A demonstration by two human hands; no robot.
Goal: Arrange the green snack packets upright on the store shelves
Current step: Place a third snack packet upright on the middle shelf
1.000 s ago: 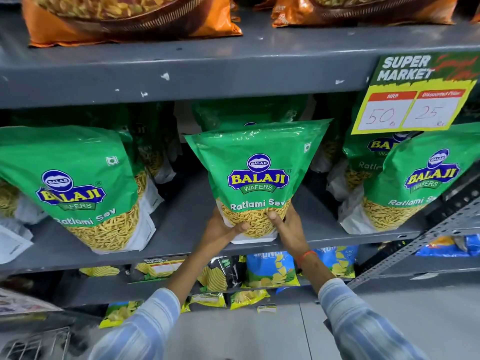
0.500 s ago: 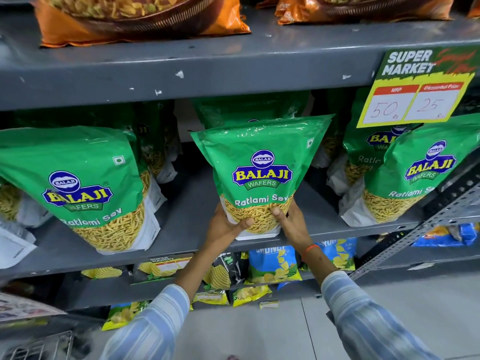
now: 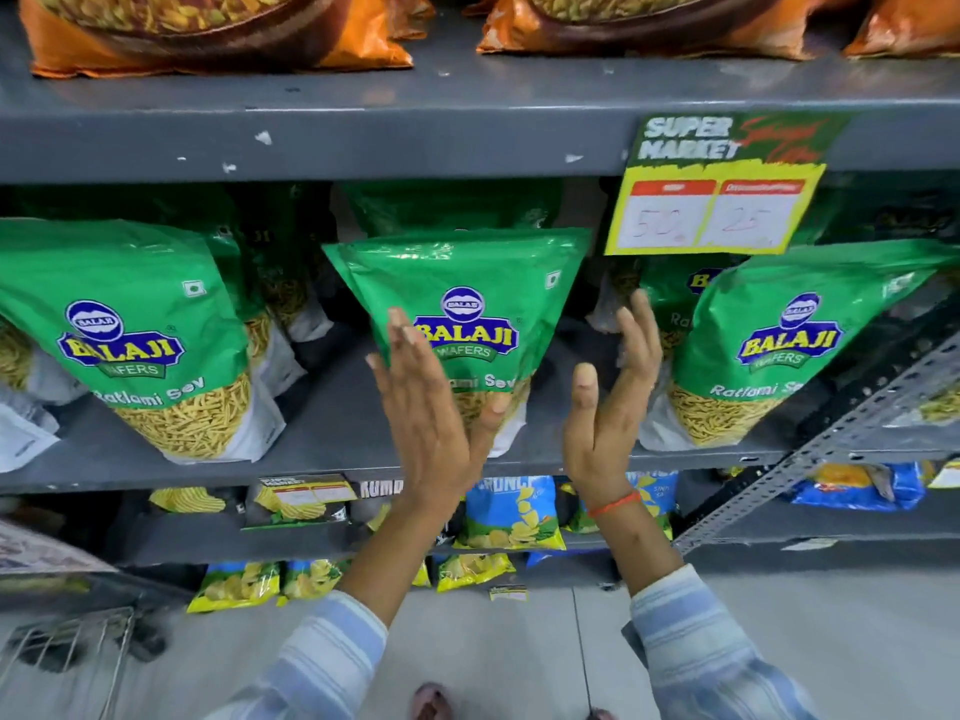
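Grey metal shelving (image 3: 363,142) over pale tiled floor (image 3: 519,662) — dim light

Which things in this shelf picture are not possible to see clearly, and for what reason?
- Head view: the handwritten prices on the price tag are blurred.
- The lower left of the middle green packet is hidden behind the open left hand; whether they touch is unclear.
- The green packets behind it are in shadow and mostly covered.
- The orange packets are cut off by the top edge.
- The right hand is open, beside the packet.
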